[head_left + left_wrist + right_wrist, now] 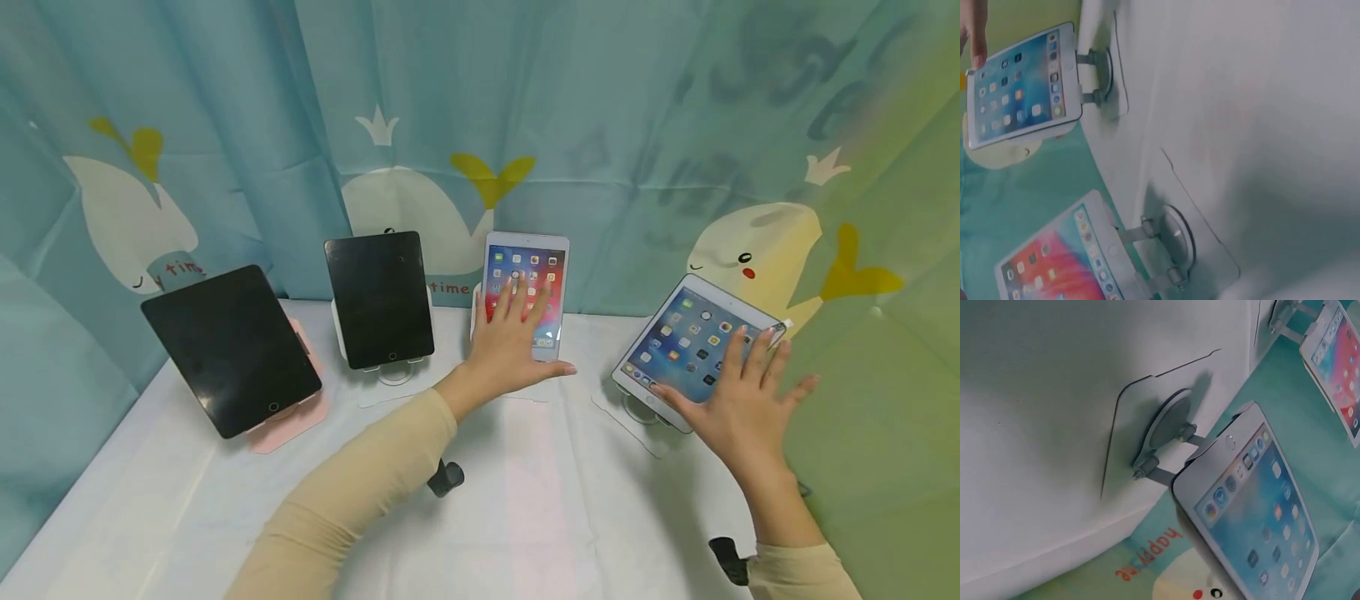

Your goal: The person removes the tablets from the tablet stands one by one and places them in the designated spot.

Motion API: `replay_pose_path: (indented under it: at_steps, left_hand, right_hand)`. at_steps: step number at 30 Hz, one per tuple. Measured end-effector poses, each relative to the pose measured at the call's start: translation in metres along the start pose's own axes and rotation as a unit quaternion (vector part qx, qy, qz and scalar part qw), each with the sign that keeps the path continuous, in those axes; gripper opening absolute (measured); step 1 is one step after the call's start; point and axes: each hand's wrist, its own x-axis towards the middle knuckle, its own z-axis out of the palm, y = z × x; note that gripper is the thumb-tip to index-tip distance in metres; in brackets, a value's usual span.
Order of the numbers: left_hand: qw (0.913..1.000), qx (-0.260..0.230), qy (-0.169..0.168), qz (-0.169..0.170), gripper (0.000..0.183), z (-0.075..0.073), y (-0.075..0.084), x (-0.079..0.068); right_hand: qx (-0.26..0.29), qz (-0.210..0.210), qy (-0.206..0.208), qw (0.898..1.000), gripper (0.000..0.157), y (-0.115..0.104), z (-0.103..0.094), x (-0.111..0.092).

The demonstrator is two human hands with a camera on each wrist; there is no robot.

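Observation:
My left hand (504, 354) is spread, fingers straight, in front of a white tablet (553, 321) with a lit red and blue home screen. Its fingertips overlap the screen; I cannot tell whether they touch it. On the right, my right hand (750, 408) has its fingers spread over the lower right side of another white tablet (675, 333), which shows a blue home screen and leans back at an angle. In the left wrist view a finger (979, 47) of the right hand reaches that tablet's corner. Both tablets sit on hinged stands (1169, 425).
Two dark-screened black tablets stand to the left: one (232, 350) on a pink stand (288, 429), another (378, 300) on a white stand. A white cloth (480, 533) covers the table. Behind hangs a blue curtain (600, 100) with whale prints. Black camera mounts (446, 479) show at my wrists.

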Motion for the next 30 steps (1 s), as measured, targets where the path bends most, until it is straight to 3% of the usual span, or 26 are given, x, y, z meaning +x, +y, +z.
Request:
replay_pose_path:
  at_steps: [4,12,16,22,30]
  left_hand:
    - [1.0,0.001,-0.008,0.003,0.11,0.005,0.008,0.005]
    - [0.9997,-0.011,0.024,0.002,0.115,0.011,0.027,0.018]
    - [0.997,-0.071,0.031,0.007,0.118,0.011,0.037,0.021]
    - [0.9763,-0.216,0.009,-0.005,0.119,0.012,0.048,0.024]
    - [0.9521,-0.305,0.014,-0.006,0.119,0.021,0.049,0.034]
  right_hand:
    - [0.009,0.02,-0.003,1.0,0.129,0.005,-0.002,-0.002]
    - [0.062,0.055,0.025,0.996,0.13,0.014,0.0,-0.005]
    - [0.109,0.079,0.056,0.989,0.125,0.016,0.005,-0.007]
    - [0.175,0.146,0.118,0.966,0.119,0.017,0.015,-0.009]
    - [0.212,0.182,0.187,0.942,0.116,0.014,0.027,-0.007]
